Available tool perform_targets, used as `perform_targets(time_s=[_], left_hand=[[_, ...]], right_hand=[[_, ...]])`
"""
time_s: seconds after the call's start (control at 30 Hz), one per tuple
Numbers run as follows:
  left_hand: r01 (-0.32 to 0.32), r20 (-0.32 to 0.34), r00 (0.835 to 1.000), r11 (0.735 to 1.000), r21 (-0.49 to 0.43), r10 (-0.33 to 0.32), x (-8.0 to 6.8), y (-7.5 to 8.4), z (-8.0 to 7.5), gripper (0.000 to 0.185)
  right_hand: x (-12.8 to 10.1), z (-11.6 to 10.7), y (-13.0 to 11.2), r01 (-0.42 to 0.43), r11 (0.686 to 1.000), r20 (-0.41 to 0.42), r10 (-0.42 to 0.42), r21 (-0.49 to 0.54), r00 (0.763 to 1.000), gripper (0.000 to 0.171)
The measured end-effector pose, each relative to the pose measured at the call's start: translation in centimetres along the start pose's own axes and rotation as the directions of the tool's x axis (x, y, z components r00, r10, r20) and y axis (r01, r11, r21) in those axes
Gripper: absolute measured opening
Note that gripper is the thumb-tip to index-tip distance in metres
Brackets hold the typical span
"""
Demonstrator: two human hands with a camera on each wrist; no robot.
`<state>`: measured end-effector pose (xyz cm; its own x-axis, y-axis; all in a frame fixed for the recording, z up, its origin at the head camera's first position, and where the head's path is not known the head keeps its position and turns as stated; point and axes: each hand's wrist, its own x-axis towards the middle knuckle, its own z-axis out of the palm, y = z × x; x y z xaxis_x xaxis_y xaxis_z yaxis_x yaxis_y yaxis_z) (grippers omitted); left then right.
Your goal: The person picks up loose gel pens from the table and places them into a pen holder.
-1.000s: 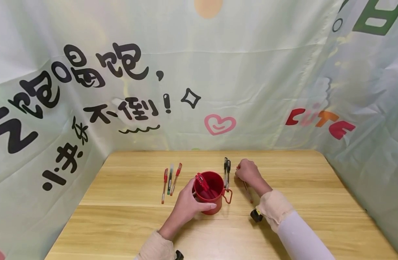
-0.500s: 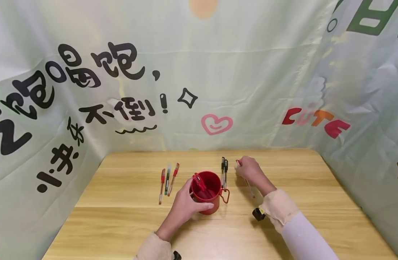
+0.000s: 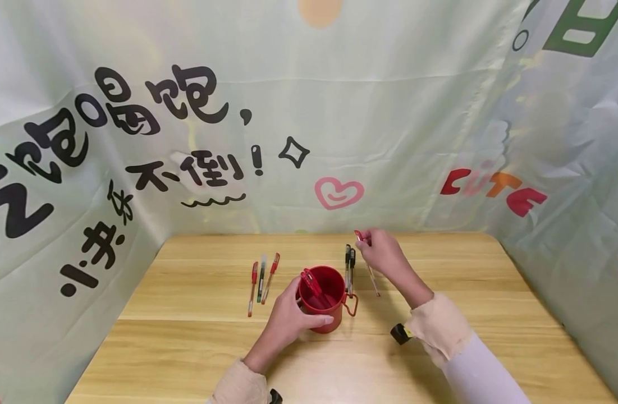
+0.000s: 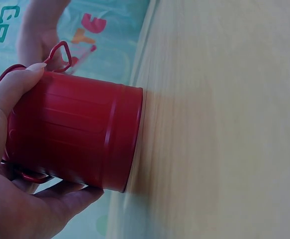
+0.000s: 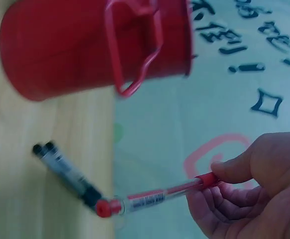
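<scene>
My left hand (image 3: 287,320) grips the red metal mug (image 3: 333,321), which stands upright on the table. Its thumb lies across the near side, and fingers curl round the left in the left wrist view. Red pens (image 3: 314,283) lean inside the mug; how many is unclear. To the right of the mug, my right hand (image 3: 383,251) pinches a red-capped gel pen (image 5: 147,199) at its capped end. The pen slants in the air, its other end pointing down toward the table. Two black-capped pens (image 3: 349,262) lie between the mug and this hand.
On the left of the wooden table (image 3: 187,342) lie a red-capped pen (image 3: 253,278), a clear-capped pen with a green end (image 3: 260,283) and another red-capped pen (image 3: 271,273). A printed cloth (image 3: 404,129) closes off the back and sides.
My right hand has lifted the red-capped pen off the table and moved it slightly up and left, toward the black-capped pens. The left hand and the mug have stayed in place.
</scene>
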<state>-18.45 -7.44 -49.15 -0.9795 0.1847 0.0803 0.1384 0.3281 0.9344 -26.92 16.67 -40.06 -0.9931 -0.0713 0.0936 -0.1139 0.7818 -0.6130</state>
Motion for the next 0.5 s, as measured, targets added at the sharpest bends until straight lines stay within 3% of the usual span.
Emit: perform_targets(time_s=[0.27, 0.5], left_hand=[[-0.005, 0.007, 1.0, 1.0, -0.006, 0.005, -0.1, 0.1, -0.1, 0.093], [-0.008, 0.009, 1.0, 1.0, -0.005, 0.008, -0.1, 0.2, 0.0, 0.092]], right_hand=[[-2.0, -1.4, -3.4, 0.113, 0.993, -0.116, -0.107, 0.044, 0.987, 0.018], [-3.4, -2.4, -6.0, 0.214, 0.975, -0.191, -0.199, 0.058, 0.961, 0.019]])
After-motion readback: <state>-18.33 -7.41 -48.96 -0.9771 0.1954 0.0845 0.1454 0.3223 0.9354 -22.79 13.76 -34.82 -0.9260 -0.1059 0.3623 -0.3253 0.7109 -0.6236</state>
